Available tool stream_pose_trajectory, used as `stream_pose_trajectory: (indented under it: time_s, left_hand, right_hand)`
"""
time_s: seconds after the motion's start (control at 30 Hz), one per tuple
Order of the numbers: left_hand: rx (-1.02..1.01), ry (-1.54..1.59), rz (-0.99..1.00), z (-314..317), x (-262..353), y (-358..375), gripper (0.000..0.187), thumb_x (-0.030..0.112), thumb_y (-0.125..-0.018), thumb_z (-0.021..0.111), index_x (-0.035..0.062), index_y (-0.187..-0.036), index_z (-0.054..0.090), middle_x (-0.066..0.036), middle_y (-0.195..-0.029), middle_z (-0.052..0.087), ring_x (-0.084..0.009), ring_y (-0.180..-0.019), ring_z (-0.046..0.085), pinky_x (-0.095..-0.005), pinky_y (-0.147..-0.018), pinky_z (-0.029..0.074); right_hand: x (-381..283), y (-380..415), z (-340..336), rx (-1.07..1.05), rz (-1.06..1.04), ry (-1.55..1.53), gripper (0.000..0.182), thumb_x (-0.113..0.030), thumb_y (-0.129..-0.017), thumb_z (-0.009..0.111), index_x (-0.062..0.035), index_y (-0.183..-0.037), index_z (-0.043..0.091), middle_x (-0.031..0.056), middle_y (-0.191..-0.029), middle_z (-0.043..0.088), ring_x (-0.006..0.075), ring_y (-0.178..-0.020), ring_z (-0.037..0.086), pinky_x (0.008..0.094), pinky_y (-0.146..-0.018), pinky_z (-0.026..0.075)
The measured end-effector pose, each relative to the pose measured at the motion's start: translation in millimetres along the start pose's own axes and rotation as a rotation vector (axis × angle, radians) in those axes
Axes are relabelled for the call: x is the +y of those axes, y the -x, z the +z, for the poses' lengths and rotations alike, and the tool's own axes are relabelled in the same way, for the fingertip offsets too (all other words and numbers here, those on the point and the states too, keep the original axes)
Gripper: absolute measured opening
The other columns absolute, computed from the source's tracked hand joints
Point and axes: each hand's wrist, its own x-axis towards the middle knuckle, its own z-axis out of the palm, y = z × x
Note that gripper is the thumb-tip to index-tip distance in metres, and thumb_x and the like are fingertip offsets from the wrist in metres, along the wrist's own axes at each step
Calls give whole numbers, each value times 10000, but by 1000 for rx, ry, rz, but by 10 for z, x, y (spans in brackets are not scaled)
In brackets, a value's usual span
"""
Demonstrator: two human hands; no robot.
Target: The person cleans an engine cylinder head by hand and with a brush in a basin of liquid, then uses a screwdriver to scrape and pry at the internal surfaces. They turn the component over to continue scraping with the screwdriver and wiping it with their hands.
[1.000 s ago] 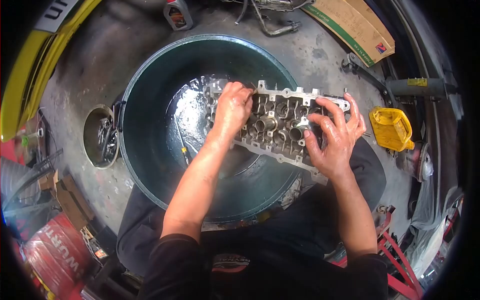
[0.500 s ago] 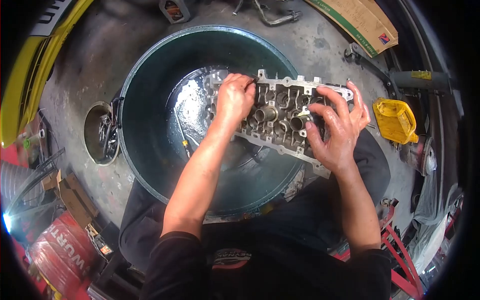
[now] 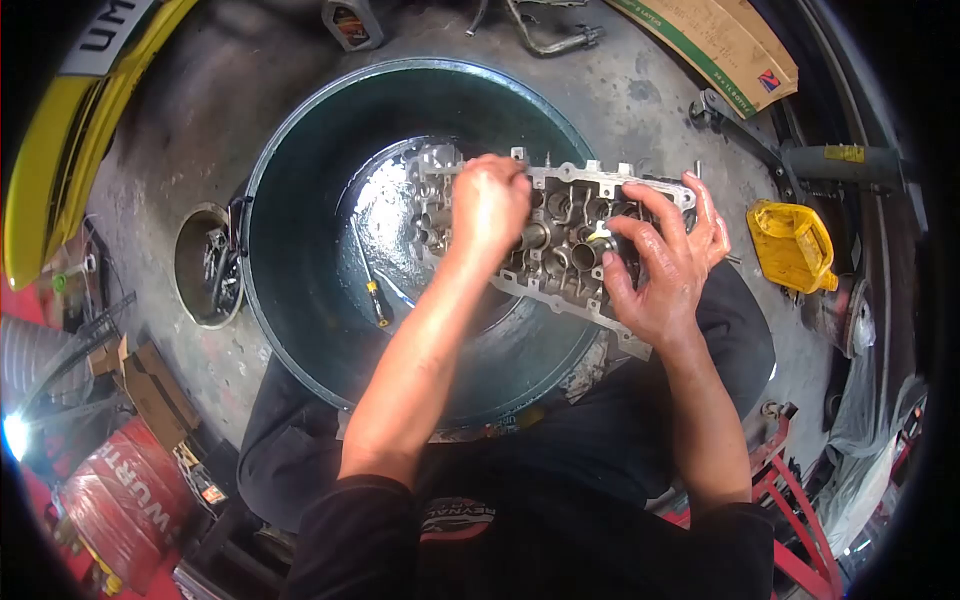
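Observation:
A metal engine cylinder head [image 3: 560, 285] lies tilted across the right part of a dark green tub [image 3: 300, 330], its right end past the rim. My right hand [image 3: 665, 270] grips that end, with fingers spread over the far edge and the thumb by a round tube. My left hand [image 3: 490, 210] is closed over the left half of the head, near its far edge. Whatever its fingers pinch is hidden and slightly blurred. Shallow shiny liquid covers part of the tub's bottom, where a screwdriver with a yellow-and-black handle [image 3: 377, 303] lies.
A metal bowl [image 3: 190, 265] with small parts stands left of the tub. A yellow jug [image 3: 790, 245] lies on the floor at right. Behind are a grey bottle [image 3: 352, 22], a metal pipe [image 3: 555, 40] and a cardboard box [image 3: 720, 50]. A red drum [image 3: 130, 500] sits at lower left.
My left hand has moved right along the far edge of the cylinder head. My right hand keeps its grip, and the head has shifted slightly left in view.

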Motion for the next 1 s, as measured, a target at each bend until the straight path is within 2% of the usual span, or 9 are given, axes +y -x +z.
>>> stream_pose_trajectory:
  time_s: [0.03,0.1,0.2,0.37,0.57,0.6,0.73,0.83,1.0]
  left_hand:
    - [31,-27,149,69,47,43,163,55,-770,673,-17,-880,769,-223,-815,703,-399,-809,687,-481,-830,547]
    - [28,-74,66,65,25,71,167,56,-771,669,-19,-883,767,-229,-811,694,-409,-815,675,-486,-823,539]
    - [-105,-111,-301,45,-23,-15,196,47,-786,662,-24,-939,762,-242,-877,685,-413,-909,646,-483,-854,514]
    - [57,-267,69,62,91,174,175,20,-838,643,-19,-959,763,-186,-926,711,-375,-944,594,-446,-858,499]
    - [-146,-500,-185,178,505,86,241,86,-893,577,-36,-1009,751,-259,-859,723,-445,-814,705,-511,-783,549]
    - [-32,-441,-182,190,486,172,271,91,-907,566,-28,-1065,751,-277,-856,723,-456,-811,719,-514,-774,567]
    - [-198,-429,-328,82,352,45,307,93,-929,555,-26,-1141,743,-297,-976,728,-457,-914,724,-493,-843,571]
    - [-123,-438,-93,105,334,192,315,107,-938,546,-23,-1150,739,-278,-956,735,-457,-900,725,-495,-834,569]
    - [-333,-514,-302,49,403,-118,300,80,-879,561,-9,-1078,767,-290,-989,725,-426,-935,726,-453,-896,568]
  right_hand:
    - [0,-12,10,13,0,-3,239,-189,-704,752,-200,-943,744,-51,-1327,632,393,-1436,386,560,-1131,201]
    - [1,1,10,21,7,-12,225,-200,-709,748,-200,-934,745,-51,-1329,628,391,-1438,384,558,-1132,198]
    - [14,3,-9,13,33,-50,222,-195,-701,745,-201,-923,750,-56,-1335,625,384,-1446,375,551,-1136,195]
    - [32,35,-15,-2,65,-115,240,-208,-705,743,-192,-944,759,-39,-1360,607,363,-1466,357,542,-1160,177]
    - [57,61,-1,30,94,-194,259,-192,-697,751,-170,-955,755,-24,-1366,610,358,-1463,360,525,-1168,195]
    - [53,55,-6,24,121,-195,217,-220,-736,728,-189,-948,760,-22,-1335,620,297,-1484,352,507,-1182,177]
    - [41,53,18,47,133,-212,212,-213,-722,729,-189,-931,759,-20,-1323,628,291,-1482,366,499,-1189,169]
    - [44,58,32,33,159,-221,207,-209,-718,728,-189,-922,758,-23,-1322,629,288,-1488,360,498,-1191,168]
    - [63,61,3,27,142,-270,247,-185,-704,736,-177,-950,764,-23,-1341,618,304,-1485,352,501,-1183,184]
